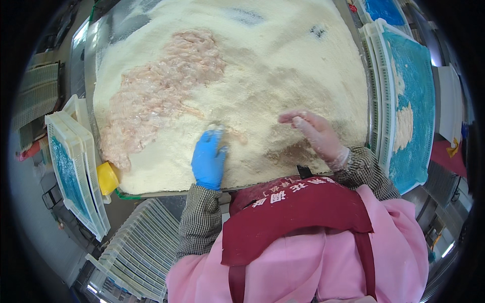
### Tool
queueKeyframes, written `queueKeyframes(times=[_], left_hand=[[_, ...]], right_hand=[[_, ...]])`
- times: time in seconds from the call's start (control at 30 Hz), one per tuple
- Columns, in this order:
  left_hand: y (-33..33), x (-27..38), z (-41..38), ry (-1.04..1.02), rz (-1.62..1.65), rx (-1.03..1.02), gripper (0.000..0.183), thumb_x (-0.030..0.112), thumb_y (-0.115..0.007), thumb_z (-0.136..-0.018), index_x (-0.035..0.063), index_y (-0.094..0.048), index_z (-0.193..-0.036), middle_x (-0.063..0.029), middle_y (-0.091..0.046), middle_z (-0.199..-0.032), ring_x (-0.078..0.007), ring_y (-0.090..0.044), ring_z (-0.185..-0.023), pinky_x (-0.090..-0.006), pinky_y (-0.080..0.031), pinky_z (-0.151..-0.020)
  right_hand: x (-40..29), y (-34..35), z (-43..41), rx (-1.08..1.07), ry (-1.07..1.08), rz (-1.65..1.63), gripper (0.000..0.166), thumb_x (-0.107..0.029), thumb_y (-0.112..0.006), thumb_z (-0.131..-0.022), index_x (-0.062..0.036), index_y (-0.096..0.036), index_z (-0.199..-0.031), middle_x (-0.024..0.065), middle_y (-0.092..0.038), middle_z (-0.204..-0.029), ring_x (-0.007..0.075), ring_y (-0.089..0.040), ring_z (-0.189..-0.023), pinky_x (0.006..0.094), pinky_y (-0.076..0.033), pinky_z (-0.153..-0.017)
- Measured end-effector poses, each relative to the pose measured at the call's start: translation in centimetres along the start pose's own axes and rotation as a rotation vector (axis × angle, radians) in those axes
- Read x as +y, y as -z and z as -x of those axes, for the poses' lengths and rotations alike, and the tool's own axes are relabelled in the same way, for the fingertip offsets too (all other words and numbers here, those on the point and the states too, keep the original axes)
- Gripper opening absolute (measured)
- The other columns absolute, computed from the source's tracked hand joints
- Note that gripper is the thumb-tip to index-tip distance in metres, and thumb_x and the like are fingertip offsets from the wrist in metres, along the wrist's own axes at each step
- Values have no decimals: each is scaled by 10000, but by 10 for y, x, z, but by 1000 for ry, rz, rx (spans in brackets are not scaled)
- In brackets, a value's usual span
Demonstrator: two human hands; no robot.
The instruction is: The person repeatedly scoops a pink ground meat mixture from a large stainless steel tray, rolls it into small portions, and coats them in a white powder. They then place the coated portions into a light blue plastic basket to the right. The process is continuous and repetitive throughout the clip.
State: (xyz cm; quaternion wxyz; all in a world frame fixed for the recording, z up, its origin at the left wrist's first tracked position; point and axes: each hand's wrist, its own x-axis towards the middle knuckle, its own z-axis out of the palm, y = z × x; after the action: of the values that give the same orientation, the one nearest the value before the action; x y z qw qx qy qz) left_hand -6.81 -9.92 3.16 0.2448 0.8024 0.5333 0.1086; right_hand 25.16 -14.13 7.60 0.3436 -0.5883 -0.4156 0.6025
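My left hand [208, 157], in a blue glove, rests its powder-coated fingertips at the pale breading powder [261, 94]; the thumb stands apart and nothing shows in its grasp. A coated strip of raw meat [237, 136] lies just to its right. Over the powder at the right is my right hand [318, 132], in a thin translucent glove dusted white, its fingers partly bent and nothing visible in them. A large heap of raw pinkish meat pieces [163, 87] spreads across the left side of the powder. Another meat strip [193, 111] sticks out from the heap.
Right of the worktable stands a white crate [386, 94] lined with blue sheeting, holding rows of coated pieces [404, 128]. Tilted white crates [72, 151] and a yellow scoop-like object [107, 178] are at the left. Stacked trays [140, 246] stand below, at lower left.
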Motion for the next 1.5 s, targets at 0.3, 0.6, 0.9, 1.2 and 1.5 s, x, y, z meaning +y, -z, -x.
queueKeyframes(times=[0.3,0.6,0.9,1.2,1.5], left_hand=[[-51,17,-6,405,617,85,405,185,-604,-1038,15,-612,-1405,-184,-646,-1379,-295,-614,-1296,-392,-484,-1099],[-89,111,-47,427,452,119,544,258,-461,-1086,37,-426,-1582,-196,-368,-1656,-360,-321,-1534,-477,-205,-1267],[5,-28,-74,165,-267,343,256,48,-737,-907,78,-745,-1161,-156,-671,-1224,-342,-648,-1082,-398,-534,-908],[1,10,-15,-106,191,152,400,-72,-713,-863,101,-747,-1222,-146,-715,-1252,-306,-683,-1162,-372,-549,-1000],[-9,23,11,425,335,176,374,72,-720,-951,39,-684,-1322,-131,-672,-1325,-244,-649,-1161,-338,-525,-978]], right_hand=[[47,-74,-50,-96,-414,-424,426,-273,-551,-1087,-15,-587,-1424,101,-688,-1300,183,-646,-1173,322,-499,-1038],[49,-106,-70,-338,-274,-1068,507,-413,-430,-1131,-55,-470,-1487,113,-624,-1339,187,-621,-1187,318,-524,-1014],[38,-58,-72,-295,-453,-923,472,-528,-476,-1097,-117,-614,-1283,1,-667,-1125,121,-594,-898,294,-495,-836],[35,-29,-72,138,-24,-26,282,-216,-640,-1010,-99,-686,-1264,68,-719,-1123,206,-677,-1038,339,-529,-934],[4,-11,-29,314,260,513,302,-121,-629,-970,-67,-698,-1259,159,-691,-1261,334,-678,-1149,392,-533,-995]])
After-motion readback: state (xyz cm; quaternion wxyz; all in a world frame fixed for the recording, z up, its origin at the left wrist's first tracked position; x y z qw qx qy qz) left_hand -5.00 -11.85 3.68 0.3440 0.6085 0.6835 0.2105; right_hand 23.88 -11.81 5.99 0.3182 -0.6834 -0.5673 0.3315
